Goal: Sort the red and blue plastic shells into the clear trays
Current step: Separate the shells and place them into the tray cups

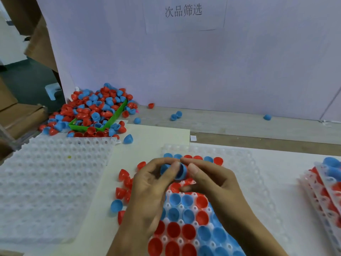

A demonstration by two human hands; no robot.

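Note:
My left hand (147, 189) and my right hand (208, 179) meet above the clear tray (245, 174) in the middle. Together they pinch blue shells (180, 172): the left fingers curl round one (164, 168), and the right thumb and fingers pinch another nested beside it. Red and blue shells (186, 218) fill the tray's near pockets, and a row sits along its far edge (193, 157). Loose red and blue shells (123, 189) lie on the cream sheet left of my left hand.
A green bin (114, 118) overflows with a heap of red and blue shells at the back left. A stack of clear trays (53, 182) lies at the left. Filled trays (326, 187) are stacked at the right edge. Stray blue shells (176, 115) lie near the white wall.

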